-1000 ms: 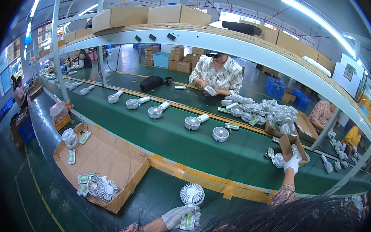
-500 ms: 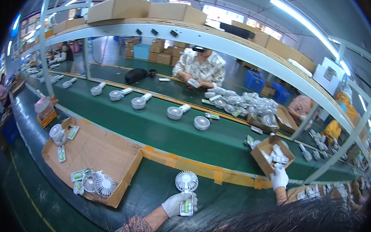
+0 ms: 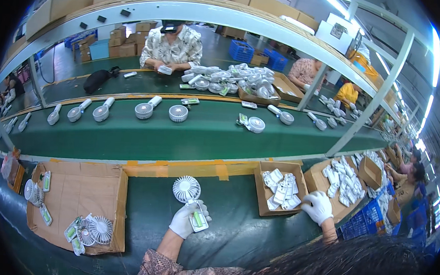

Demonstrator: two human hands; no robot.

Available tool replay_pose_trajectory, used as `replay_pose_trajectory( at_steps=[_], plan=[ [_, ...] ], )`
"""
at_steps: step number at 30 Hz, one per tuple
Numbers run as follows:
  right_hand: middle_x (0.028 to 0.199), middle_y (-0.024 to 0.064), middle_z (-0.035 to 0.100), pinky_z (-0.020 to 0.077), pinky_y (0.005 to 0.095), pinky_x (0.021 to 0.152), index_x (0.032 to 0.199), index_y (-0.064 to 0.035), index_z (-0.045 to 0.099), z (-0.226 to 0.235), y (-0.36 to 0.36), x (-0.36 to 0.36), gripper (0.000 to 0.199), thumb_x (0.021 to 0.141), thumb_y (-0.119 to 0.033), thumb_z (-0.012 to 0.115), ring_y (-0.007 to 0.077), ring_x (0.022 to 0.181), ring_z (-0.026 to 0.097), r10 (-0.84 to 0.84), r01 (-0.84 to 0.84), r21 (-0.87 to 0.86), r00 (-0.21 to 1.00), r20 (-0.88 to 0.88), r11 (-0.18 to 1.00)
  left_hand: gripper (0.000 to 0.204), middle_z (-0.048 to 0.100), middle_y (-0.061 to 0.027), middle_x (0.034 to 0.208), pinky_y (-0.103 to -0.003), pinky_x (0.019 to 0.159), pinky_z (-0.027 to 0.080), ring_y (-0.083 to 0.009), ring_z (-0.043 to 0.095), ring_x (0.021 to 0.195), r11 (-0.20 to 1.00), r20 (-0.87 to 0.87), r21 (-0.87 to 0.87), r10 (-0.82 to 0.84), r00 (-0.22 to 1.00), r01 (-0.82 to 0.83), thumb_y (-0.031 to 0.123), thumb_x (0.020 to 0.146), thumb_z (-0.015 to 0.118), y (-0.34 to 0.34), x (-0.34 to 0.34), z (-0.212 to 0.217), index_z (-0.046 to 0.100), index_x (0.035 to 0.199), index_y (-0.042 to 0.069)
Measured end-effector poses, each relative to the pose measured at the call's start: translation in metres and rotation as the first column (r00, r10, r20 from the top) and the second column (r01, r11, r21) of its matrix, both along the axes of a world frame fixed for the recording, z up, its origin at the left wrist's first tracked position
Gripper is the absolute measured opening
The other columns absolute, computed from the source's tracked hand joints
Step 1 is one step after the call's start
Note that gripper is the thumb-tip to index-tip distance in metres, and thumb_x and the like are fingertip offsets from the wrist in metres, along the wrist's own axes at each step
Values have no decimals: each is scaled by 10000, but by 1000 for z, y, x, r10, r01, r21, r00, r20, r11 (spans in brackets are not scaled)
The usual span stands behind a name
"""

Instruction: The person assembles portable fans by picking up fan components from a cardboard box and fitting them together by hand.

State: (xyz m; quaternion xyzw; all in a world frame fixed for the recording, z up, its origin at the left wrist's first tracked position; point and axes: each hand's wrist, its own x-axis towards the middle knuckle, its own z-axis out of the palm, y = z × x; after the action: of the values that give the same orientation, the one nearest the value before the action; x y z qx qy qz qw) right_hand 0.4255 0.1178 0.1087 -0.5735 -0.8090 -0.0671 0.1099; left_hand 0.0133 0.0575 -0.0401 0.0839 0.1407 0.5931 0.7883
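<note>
My left hand (image 3: 182,222), in a white glove, is closed around the handle of a small white handheld fan (image 3: 186,189). The round fan head points away from me, and a green insert shows in the uncovered handle. Over to the right, my gloved right hand (image 3: 319,207) hovers at the near right corner of a small cardboard box (image 3: 264,203). Its fingers are bent but apart, with nothing visible in them. White plastic handle covers (image 3: 283,189) lie heaped inside that box, which rests on the dark green bench.
A shallow cardboard tray (image 3: 76,179) at left holds several fan parts. Beyond the taped ledge runs a green conveyor (image 3: 204,141) carrying fans. A person (image 3: 172,49) works across it, beside a heap of fans. Another box of white parts (image 3: 323,186) stands right; a shelf beam (image 3: 187,7) crosses above.
The small box, tilted over the conveyor edge before, now sits on the bench, and my right hand has come off it. The view has swung right; my left hand still holds the fan.
</note>
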Motion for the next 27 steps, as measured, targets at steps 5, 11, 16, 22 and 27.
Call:
replay_pose_trajectory(
  at_steps=[5, 11, 16, 22, 27],
  plan=[
    [1175, 159, 522, 437, 387, 893, 1168, -103, 526, -13, 36, -43, 566, 682, -342, 689, 335, 1060, 512, -34, 20, -171, 997, -75, 985, 266, 609, -101, 902, -466, 765, 505, -251, 614, 826, 1000, 2, 27, -12, 1000, 12, 241, 881, 557, -3, -3, -6, 541, 1053, 40],
    [1364, 196, 341, 361, 406, 1008, 1364, -151, 308, -40, 80, -91, 852, 640, -364, 702, 381, 1191, 429, -32, 88, -352, 987, 160, 932, 225, 609, -103, 898, -474, 743, 522, -259, 621, 810, 1000, 18, 0, -17, 1000, 17, 204, 881, 558, -4, 1, -5, 546, 1036, 42],
    [1120, 128, 574, 443, 435, 880, 1163, -174, 499, -51, 106, -94, 464, 717, -221, 618, 324, 1051, 543, -72, 132, -307, 977, 198, 943, 234, 612, -113, 888, -471, 741, 524, -259, 624, 802, 1000, 30, -7, -10, 1000, 10, 211, 871, 574, -5, -2, 2, 548, 1030, 41],
    [948, 141, 651, 488, 397, 766, 993, -111, 647, -55, 123, -60, 241, 793, -218, 567, 321, 894, 613, -97, 52, -239, 978, -182, 970, 231, 610, -111, 886, -473, 737, 525, -260, 623, 806, 999, 17, -41, -17, 1000, 18, 209, 875, 568, -4, -1, 1, 547, 1030, 38],
    [890, 136, 662, 491, 351, 729, 931, -99, 685, -32, 129, -57, 302, 827, -369, 597, 285, 818, 635, -313, 205, -368, 913, -261, 907, 212, 606, -112, 888, -470, 737, 527, -262, 622, 808, 999, 11, -48, 8, 1000, -7, 186, 883, 551, -7, -4, 2, 544, 1032, 36]
  ],
)
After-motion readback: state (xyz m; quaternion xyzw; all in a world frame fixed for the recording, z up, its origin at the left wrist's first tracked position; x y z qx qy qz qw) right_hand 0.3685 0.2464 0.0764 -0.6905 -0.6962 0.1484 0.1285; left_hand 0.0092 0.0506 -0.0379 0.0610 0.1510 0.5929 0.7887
